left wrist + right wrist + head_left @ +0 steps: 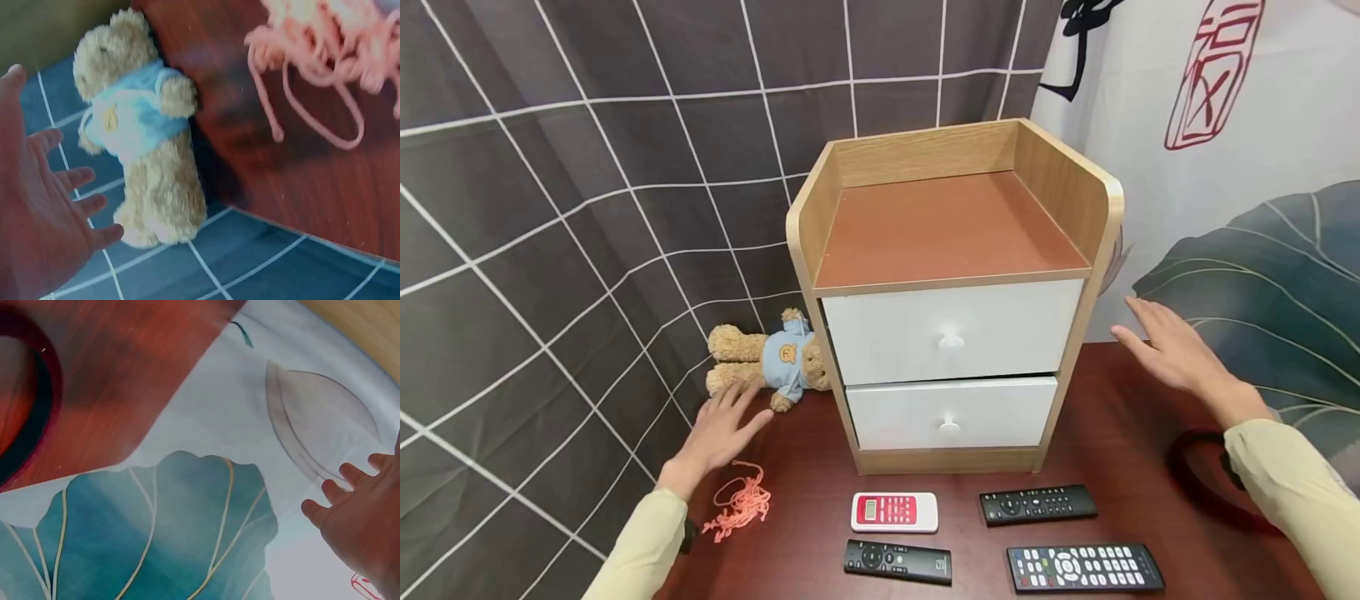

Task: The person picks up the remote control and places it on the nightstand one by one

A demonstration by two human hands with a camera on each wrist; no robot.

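Observation:
My left hand [721,429] hovers with fingers spread at the near side of a teddy bear [784,354] in a light blue top. In the left wrist view the bear [150,131] lies beside the fingers, and nothing is held. My right hand [1172,350] is held out with straight fingers to the right of a small wooden cabinet [955,225]. The cabinet has two white drawers, the upper drawer [887,337] and the lower drawer [895,417], each with a round knob. In the right wrist view the right hand [362,519] holds nothing.
A tangle of coral cord [741,504] lies near my left wrist. Before the cabinet are a white-and-red remote [895,512], two black remotes [898,562] [1037,505] and a larger many-buttoned remote [1085,567]. A dark red ring [53,394] lies at right. Curtains [625,208] hang behind.

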